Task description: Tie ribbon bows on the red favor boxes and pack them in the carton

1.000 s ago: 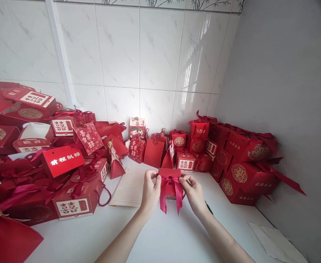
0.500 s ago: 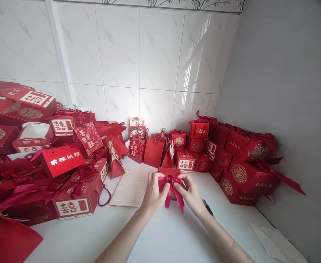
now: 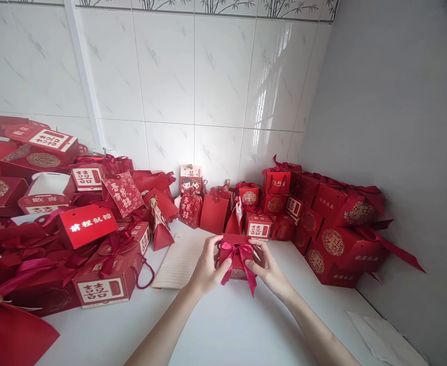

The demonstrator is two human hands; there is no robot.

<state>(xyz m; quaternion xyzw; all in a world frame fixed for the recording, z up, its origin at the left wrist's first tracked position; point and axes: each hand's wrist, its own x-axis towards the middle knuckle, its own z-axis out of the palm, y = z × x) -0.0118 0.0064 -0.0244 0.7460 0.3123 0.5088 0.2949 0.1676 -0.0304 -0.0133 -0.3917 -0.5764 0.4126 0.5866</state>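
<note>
A small red gift box (image 3: 239, 273) stands on the white table, a raised flap at its back and gold pattern low on its front. Across its top a magenta ribbon bow (image 3: 237, 249) is tied, both loops spread and two tails hanging over the front. My left hand (image 3: 210, 268) is closed around the left side of the box, thumb beside the left loop. On the opposite side my right hand (image 3: 267, 265) grips the box, its thumb close to the right loop. Parts of both box sides are hidden by my fingers.
Behind my left hand lies a lined notebook (image 3: 175, 262). Red gift boxes (image 3: 101, 290) pile up on the left, and more stacked boxes (image 3: 333, 254) stand against the right wall. White paper sheets (image 3: 383, 335) lie at the right edge.
My thumbs have moved off the bow's knot and apart, toward the sides of the box. The bow's loops now show in full. The black pen by my right wrist is hidden now.
</note>
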